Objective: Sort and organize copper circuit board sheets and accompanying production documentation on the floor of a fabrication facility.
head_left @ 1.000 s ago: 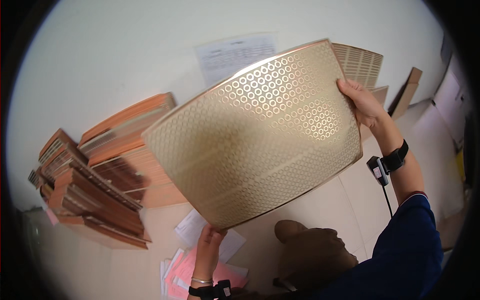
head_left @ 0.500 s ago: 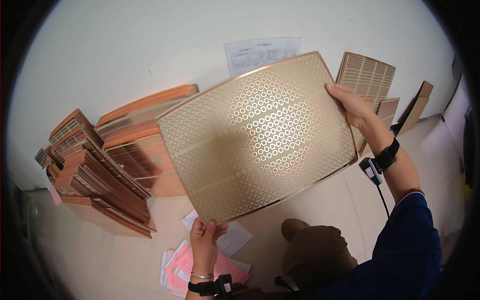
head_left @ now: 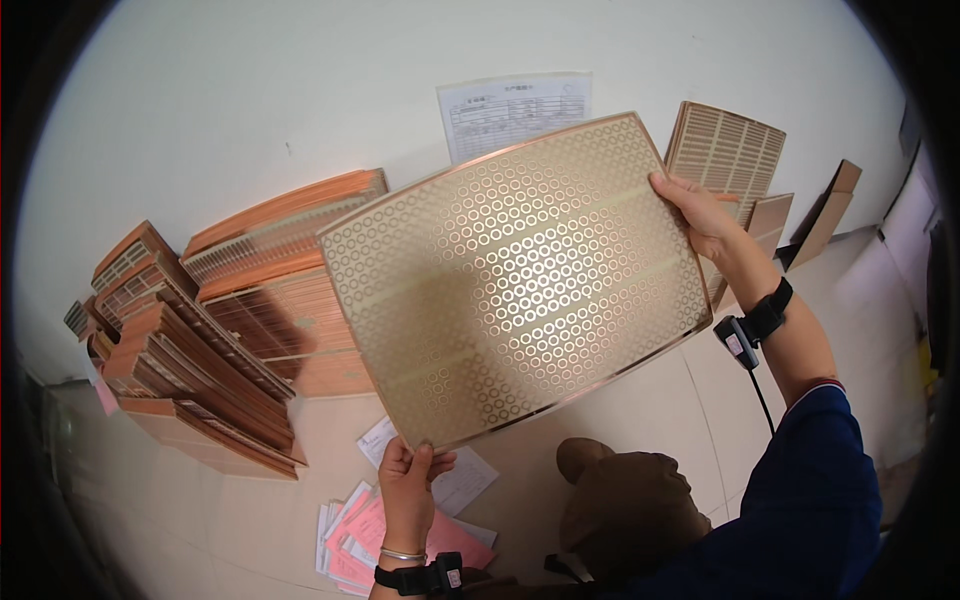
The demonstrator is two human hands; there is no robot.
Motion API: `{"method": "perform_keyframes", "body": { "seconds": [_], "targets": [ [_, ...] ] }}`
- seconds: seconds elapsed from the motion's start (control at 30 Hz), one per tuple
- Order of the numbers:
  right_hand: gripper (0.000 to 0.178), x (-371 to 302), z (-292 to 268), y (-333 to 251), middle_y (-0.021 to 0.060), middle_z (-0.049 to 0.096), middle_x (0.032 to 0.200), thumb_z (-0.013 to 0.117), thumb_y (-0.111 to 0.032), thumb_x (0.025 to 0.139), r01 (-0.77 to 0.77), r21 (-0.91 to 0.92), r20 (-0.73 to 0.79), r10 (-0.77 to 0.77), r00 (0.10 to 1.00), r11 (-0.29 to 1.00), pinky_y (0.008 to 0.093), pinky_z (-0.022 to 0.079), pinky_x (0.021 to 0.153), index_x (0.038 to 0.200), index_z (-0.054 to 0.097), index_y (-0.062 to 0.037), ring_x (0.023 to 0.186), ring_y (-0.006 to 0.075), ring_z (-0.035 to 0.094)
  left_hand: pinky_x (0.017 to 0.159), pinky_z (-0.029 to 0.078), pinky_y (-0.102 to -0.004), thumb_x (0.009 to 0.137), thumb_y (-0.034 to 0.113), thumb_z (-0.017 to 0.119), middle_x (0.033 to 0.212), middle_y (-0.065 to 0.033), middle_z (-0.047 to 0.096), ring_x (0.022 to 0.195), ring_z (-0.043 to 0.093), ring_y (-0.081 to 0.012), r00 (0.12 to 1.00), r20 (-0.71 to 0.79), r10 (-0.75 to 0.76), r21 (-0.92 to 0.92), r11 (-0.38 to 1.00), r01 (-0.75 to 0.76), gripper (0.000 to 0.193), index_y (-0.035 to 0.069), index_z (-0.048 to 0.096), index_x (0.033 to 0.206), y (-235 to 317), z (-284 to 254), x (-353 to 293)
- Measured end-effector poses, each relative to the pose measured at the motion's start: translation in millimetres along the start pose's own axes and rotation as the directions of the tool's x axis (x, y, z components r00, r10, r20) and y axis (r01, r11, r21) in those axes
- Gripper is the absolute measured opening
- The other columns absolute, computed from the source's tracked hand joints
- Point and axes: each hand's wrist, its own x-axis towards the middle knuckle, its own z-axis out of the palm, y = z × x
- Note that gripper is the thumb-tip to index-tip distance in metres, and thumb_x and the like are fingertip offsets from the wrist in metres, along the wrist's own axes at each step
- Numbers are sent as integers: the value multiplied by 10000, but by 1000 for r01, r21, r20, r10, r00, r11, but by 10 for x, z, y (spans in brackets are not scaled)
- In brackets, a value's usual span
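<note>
Stacks of copper-coloured panels (head_left: pixel 200 340) lean at the left beside the left hand (head_left: pixel 408 487), which pinches the lower edge of a gold perforated sheet (head_left: pixel 515 275) held up mid-frame, its upper right edge gripped by the right hand (head_left: pixel 705 215).

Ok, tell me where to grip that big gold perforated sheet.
Pinch the gold perforated sheet at opposite bare edges, as the left hand does at its lower corner and the right hand at its upper right edge. It looks thin, wide and slightly bowed, so one-sided holds would likely let it sag.
</note>
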Motion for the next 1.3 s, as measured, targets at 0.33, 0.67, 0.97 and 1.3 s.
{"method": "perform_keyframes", "body": {
  "seconds": [0.33, 0.67, 0.97, 1.3],
  "targets": [
    [281, -24, -43, 8, 74, 642, 864, 550, -297, 885, -8, 13, 9, 8, 1000, 1000, 257, 530, 650, 962, 600, -31, 725, 119, 627, 638, 525, -272, 886, 98, 539, 810, -66, 609, 701, 636, -182, 1000, -1, -7, 3, 1000, 7, 70, 39, 509, 912, 31, 39, -29],
    [281, -38, -81, 34, 81, 639, 863, 554, -288, 884, -16, 33, -24, 17, 1000, 999, 262, 532, 645, 975, 594, -25, 719, 128, 627, 631, 525, -272, 885, 90, 536, 781, -70, 616, 684, 637, -177, 1000, -6, 5, -4, 1000, -5, 54, 38, 522, 894, 3, 43, -25],
    [281, -36, -107, 78, 90, 638, 871, 561, -272, 880, -19, 41, -34, 21, 999, 999, 253, 532, 633, 982, 593, -12, 720, 129, 628, 630, 520, -275, 886, 95, 536, 793, -79, 626, 672, 631, -172, 1000, -8, -10, 13, 1000, 10, 69, 31, 530, 910, -5, 54, -18],
    [282, -48, -158, 127, 85, 635, 884, 548, -274, 887, -38, 19, -43, 39, 998, 999, 251, 531, 647, 995, 588, -16, 745, 125, 626, 631, 520, -274, 887, 106, 539, 796, -76, 623, 676, 631, -170, 1000, 9, -17, 15, 1000, 17, 79, 32, 530, 915, -65, 57, -2]
  ]
}}
